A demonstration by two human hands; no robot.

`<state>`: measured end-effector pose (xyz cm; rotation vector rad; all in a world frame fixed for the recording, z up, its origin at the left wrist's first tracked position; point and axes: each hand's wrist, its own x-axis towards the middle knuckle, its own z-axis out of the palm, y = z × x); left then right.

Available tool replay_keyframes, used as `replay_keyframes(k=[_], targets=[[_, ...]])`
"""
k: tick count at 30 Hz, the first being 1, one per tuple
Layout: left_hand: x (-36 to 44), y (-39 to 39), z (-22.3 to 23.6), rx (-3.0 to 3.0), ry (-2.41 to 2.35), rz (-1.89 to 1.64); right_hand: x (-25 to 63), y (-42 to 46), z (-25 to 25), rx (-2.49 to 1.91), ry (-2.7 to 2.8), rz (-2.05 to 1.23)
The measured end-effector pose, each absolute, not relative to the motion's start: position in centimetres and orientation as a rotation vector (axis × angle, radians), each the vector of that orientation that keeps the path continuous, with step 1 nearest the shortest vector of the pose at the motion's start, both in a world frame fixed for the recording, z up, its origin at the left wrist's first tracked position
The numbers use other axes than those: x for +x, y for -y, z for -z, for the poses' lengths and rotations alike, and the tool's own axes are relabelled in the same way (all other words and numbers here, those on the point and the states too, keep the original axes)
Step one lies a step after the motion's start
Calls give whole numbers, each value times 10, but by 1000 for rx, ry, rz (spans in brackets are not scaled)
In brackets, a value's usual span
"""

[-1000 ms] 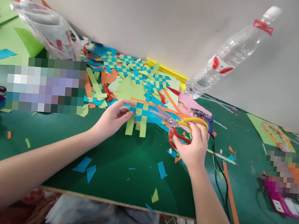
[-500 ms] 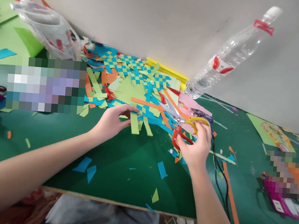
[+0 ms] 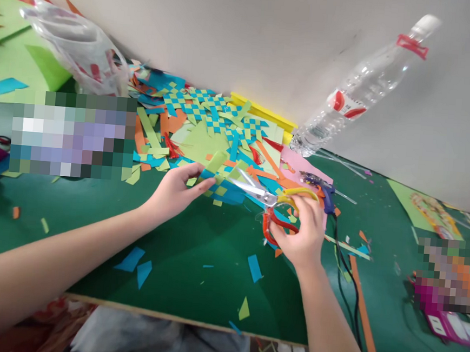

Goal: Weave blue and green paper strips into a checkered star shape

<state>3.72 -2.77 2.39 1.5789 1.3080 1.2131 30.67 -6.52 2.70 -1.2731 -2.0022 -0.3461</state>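
We see the woven paper [image 3: 226, 190], blue and green with loose green strips, clamped in the left hand's grip [image 3: 208, 180], fingers pinched together; right of it, the right hand [image 3: 306, 230] grasps partly open scissors [image 3: 268, 198].

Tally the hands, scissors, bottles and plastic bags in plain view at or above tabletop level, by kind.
Hands: 2 (left hand pinching woven paper, right hand holding scissors)
Scissors: 1
Bottles: 1 (clear bottle)
Plastic bags: 1 (plastic bag)
Total: 5
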Motion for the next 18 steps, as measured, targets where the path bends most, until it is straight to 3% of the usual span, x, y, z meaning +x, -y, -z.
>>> replay_keyframes(k=[18], targets=[[33,28,-19,1856,-1451,-1101,308,62,-20,-1326,2193,179]])
